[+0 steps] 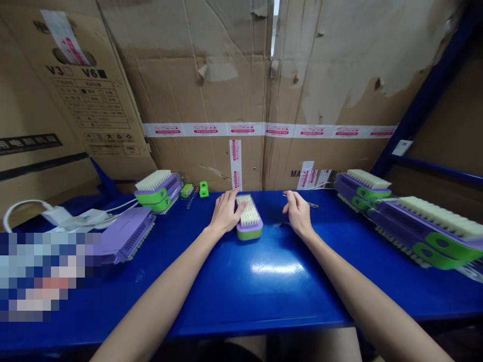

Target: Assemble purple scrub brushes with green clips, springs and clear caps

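In the middle of the blue table lies a purple and green brush [249,230] with rows of cream bristles facing up. My left hand [226,211] grips it from the left, its thumb across the bristles and fingers along the far end. A short gap to the right, my right hand [298,210] is closed in a pinch, with a thin metal tool [314,205] showing past both sides of it. The tool's exact kind is hidden by the fingers.
Similar brushes stand at the left [156,191] and right, one a larger brush pair [433,231]. A purple housing [124,234], white cables and a charger [58,216] lie left. Near the back are a spring [191,197] and a green bracket [204,189]. Cardboard [211,90] walls the back.
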{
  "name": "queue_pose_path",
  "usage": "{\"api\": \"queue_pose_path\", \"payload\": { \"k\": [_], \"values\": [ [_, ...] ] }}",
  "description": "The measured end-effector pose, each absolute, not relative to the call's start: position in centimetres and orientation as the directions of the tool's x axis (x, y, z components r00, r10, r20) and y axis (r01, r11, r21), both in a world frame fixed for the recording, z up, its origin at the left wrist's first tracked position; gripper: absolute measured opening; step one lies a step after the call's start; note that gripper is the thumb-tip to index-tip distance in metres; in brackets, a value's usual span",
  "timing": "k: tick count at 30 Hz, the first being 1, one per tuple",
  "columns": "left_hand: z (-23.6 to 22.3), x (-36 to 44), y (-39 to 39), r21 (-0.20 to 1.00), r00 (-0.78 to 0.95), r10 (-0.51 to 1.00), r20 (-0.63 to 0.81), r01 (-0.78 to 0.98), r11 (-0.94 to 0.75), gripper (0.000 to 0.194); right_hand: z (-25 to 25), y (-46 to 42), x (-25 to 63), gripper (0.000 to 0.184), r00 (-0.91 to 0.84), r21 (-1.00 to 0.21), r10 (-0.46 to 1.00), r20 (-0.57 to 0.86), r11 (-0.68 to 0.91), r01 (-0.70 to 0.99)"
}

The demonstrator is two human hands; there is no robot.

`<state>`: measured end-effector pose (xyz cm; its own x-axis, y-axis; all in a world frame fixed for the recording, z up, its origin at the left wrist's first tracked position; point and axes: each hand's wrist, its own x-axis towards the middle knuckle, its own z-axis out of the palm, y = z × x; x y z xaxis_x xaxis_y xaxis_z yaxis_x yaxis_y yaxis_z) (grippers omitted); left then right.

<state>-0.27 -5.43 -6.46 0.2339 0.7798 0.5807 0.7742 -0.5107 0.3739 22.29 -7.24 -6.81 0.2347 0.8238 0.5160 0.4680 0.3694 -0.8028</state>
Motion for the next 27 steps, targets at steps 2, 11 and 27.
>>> {"api": "queue_pose_path", "payload": {
  "k": [2, 11, 27],
  "values": [
    [-5.4, -0.4, -5.6, 0.408, 0.196, 0.755, 0.625, 0.743, -0.530, 0.046, -7.0, -7.3, 22.3, 0.049, 0.229, -0.786, 0.821, 0.524, 0.361, 0.502],
    [-2.2, 2.7, -8.5, 0.274, 0.329, 0.904, 0.273, 0.874, -0.401, 0.061, -8.1, -6.9, 21.9, 0.039, -0.008, -0.662, 0.885, 0.466, 0.354, 0.660],
    [-1.3, -5.7, -10.1, 0.225, 0.305, 0.947, 0.098, 0.920, -0.319, 0.051, -8.3, -6.9, 21.9, 0.039, -0.096, -0.590, 0.894, 0.438, 0.366, 0.720]
  ]
}}
